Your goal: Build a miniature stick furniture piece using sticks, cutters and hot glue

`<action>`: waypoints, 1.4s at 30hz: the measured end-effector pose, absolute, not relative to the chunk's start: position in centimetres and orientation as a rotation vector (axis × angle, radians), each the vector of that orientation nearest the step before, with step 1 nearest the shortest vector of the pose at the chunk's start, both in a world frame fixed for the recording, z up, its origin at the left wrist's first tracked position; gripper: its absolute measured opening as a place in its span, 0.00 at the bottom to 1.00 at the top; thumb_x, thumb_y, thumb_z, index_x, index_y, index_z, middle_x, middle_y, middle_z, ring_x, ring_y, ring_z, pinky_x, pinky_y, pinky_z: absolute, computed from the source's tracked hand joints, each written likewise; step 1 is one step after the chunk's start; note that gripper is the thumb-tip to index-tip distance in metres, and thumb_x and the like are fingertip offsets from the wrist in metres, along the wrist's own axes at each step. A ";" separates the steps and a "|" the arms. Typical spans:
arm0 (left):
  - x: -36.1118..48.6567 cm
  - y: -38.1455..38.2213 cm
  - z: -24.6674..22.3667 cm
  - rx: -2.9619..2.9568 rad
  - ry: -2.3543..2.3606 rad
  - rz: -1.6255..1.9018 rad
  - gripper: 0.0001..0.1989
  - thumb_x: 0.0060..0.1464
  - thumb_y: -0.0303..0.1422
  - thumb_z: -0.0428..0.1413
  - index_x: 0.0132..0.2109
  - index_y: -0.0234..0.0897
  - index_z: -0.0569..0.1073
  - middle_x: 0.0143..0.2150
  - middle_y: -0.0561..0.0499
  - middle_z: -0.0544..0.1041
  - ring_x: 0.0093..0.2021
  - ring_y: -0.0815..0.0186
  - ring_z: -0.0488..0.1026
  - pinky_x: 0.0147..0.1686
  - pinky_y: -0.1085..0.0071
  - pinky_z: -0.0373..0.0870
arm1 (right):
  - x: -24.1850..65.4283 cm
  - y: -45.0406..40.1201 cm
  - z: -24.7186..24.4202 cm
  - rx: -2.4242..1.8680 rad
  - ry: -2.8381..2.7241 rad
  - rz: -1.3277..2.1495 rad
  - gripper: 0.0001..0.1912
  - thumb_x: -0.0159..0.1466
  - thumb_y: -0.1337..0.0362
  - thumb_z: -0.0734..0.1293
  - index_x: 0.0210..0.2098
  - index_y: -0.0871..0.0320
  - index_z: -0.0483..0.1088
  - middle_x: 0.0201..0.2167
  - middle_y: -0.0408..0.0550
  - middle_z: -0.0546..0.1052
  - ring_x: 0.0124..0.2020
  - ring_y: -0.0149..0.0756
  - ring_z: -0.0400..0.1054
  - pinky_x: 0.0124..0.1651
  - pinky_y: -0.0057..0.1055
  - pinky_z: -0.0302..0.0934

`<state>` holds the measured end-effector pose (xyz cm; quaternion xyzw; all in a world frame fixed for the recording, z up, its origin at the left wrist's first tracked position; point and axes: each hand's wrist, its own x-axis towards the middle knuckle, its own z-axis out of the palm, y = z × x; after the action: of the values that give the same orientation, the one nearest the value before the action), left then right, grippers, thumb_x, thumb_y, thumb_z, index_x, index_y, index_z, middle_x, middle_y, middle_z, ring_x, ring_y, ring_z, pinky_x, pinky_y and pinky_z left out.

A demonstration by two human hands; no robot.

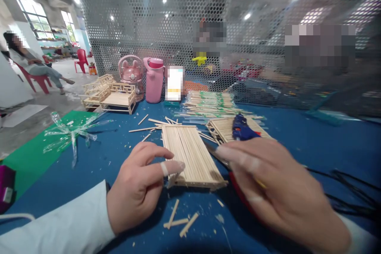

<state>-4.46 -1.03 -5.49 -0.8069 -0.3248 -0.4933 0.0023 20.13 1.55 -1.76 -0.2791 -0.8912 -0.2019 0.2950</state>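
Observation:
A small panel of pale wooden sticks (190, 151), laid side by side on a low frame, rests on the table in front of me. My left hand (141, 184) holds its near left corner, two fingertips on top and the other fingers curled. One finger wears a white band. To the right, my right hand (268, 186) is blurred and hovers over a cutting tool (217, 156) with dark metal jaws and red handles. White wraps show on its fingers. Whether it grips the tool is hidden. Short cut sticks (178, 222) lie before the panel.
Behind are a blue glue gun (242, 129) on another stick frame (222, 129), bundled sticks (208, 103), a pink flask (154, 81), a phone (174, 83) and stick furniture models (117, 99). Plastic wrapping (74, 133) lies left, black cables (348, 186) right. A seated person (38, 63) is far left.

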 end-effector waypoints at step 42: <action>-3.4 0.3 -6.9 -2.775 -2.462 -2.052 0.22 0.56 0.34 0.49 0.56 0.33 0.58 0.25 0.57 0.65 0.26 0.69 0.67 0.24 0.74 0.63 | 13.2 1.0 -2.6 -0.913 -2.172 0.458 0.08 0.59 0.71 0.64 0.24 0.57 0.68 0.23 0.40 0.71 0.25 0.25 0.64 0.30 0.22 0.58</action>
<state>-3.41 0.31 -6.86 -0.5585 -0.4954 -0.4128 -0.5218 13.20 0.96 -2.64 -0.3547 -0.8433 0.1780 0.3623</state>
